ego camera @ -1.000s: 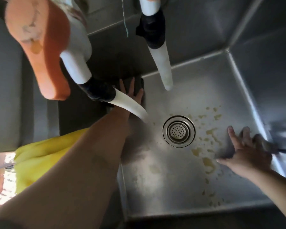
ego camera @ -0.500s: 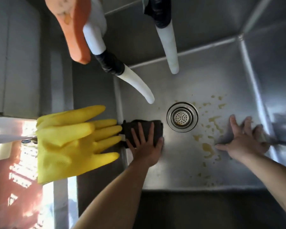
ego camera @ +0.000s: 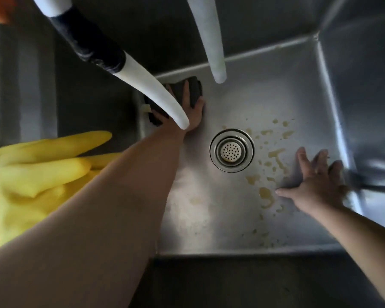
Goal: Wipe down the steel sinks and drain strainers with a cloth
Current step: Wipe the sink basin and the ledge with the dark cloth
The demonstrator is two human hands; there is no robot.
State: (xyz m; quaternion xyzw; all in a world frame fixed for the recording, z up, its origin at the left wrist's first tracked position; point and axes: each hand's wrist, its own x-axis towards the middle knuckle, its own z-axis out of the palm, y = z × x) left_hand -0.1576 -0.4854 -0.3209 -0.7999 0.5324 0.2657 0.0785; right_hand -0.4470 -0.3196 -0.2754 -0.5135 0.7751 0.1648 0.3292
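Head view is giving me the steel sink (ego camera: 265, 236) from above. I am pressing my left hand (ego camera: 192, 107) flat, fingers straight, on the dark cloth (ego camera: 193, 90) in the far left corner of the basin, partly hidden behind a white hose (ego camera: 156, 94). My right hand (ego camera: 316, 185) is lying released, fingers spread, on the basin floor near the right wall, holding nothing.

Yellowish spots (ego camera: 276, 156) are sitting between the drain strainer (ego camera: 231, 150) and my right hand, well apart from the cloth. I am judging that the palm resting there could smear them, or that I could miss them if I am only working the left side. The hose hanging over my wrist could snag the arm or drip onto wiped steel, as could the second hose (ego camera: 213, 52). A yellow rubber glove (ego camera: 38, 172) draped at the left edge could get nudged by my forearm.

No writing or brand is showing anywhere.
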